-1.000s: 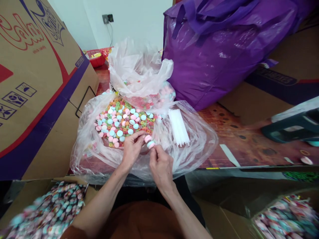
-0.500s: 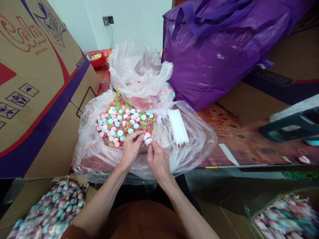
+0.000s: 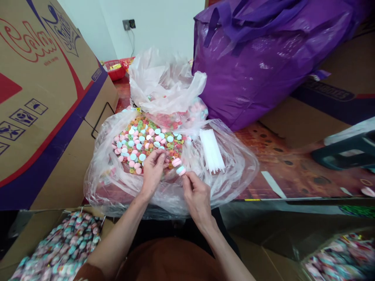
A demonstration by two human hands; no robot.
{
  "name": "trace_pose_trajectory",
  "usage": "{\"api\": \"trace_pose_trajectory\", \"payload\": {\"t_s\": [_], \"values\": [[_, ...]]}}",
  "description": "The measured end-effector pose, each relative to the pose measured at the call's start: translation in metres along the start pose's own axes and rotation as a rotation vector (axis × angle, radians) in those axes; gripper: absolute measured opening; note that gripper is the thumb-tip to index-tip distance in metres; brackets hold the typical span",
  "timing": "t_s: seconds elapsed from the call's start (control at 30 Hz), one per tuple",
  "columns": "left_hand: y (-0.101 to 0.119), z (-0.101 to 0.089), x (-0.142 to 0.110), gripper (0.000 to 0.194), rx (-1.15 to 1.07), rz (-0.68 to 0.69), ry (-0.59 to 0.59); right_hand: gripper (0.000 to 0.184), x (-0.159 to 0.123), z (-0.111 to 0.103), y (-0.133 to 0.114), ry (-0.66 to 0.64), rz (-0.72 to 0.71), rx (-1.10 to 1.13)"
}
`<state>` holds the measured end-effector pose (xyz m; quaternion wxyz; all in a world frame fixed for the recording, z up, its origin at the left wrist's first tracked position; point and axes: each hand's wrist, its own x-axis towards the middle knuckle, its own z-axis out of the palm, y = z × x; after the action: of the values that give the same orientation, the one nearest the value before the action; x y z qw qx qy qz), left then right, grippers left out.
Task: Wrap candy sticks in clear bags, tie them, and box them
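Observation:
My right hand [image 3: 198, 195] pinches the lower end of a marshmallow skewer [image 3: 179, 166], its pink and pale blue pieces pointing up and left. The stick itself is mostly hidden by the fingers and sweets. My left hand [image 3: 154, 168] is closed in a pinch just left of the skewer, apart from it; what its fingertips hold, if anything, I cannot make out. Beyond it lies a spread of pink and blue marshmallows [image 3: 142, 157] mixed with colourful gummy rings [image 3: 137, 127]. They rest on a clear plastic bag [image 3: 108, 187]. White sticks [image 3: 211, 150] lie bundled to the right.
A large printed carton [image 3: 58, 128] stands at left, a purple bag [image 3: 249, 66] at back right. Behind the sweets sits a crumpled plastic bag [image 3: 166, 86]. A dark green tool [image 3: 345, 150] lies at right. Finished-looking skewers [image 3: 64, 249] fill a box below left.
My right hand has moved right and slightly down with the skewer. My left hand has come away from the marshmallows, so a gap now separates the hands.

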<state>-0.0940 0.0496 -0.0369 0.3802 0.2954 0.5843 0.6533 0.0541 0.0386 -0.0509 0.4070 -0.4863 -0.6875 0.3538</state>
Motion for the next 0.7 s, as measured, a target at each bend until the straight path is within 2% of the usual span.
{"api": "trace_pose_trajectory", "payload": {"t_s": [0.1, 0.27, 0.4, 0.53, 0.7], "values": [[0.004, -0.005, 0.003, 0.026, -0.013, 0.008, 0.018, 0.028, -0.001, -0.004, 0.001, -0.022, 0.036, 0.035], [0.005, -0.011, 0.004, 0.038, -0.097, -0.095, -0.068, 0.029, -0.001, -0.005, -0.002, -0.076, 0.053, 0.105], [0.002, -0.013, 0.004, 0.034, -0.109, -0.106, -0.118, 0.030, 0.000, -0.006, -0.006, -0.088, 0.060, 0.070], [0.001, -0.016, 0.005, 0.032, -0.104, -0.131, -0.161, 0.031, 0.001, -0.008, -0.005, -0.077, 0.021, 0.046], [0.002, -0.018, 0.005, 0.035, -0.133, -0.185, -0.144, 0.030, 0.000, -0.009, -0.004, -0.048, -0.040, 0.021]]}}
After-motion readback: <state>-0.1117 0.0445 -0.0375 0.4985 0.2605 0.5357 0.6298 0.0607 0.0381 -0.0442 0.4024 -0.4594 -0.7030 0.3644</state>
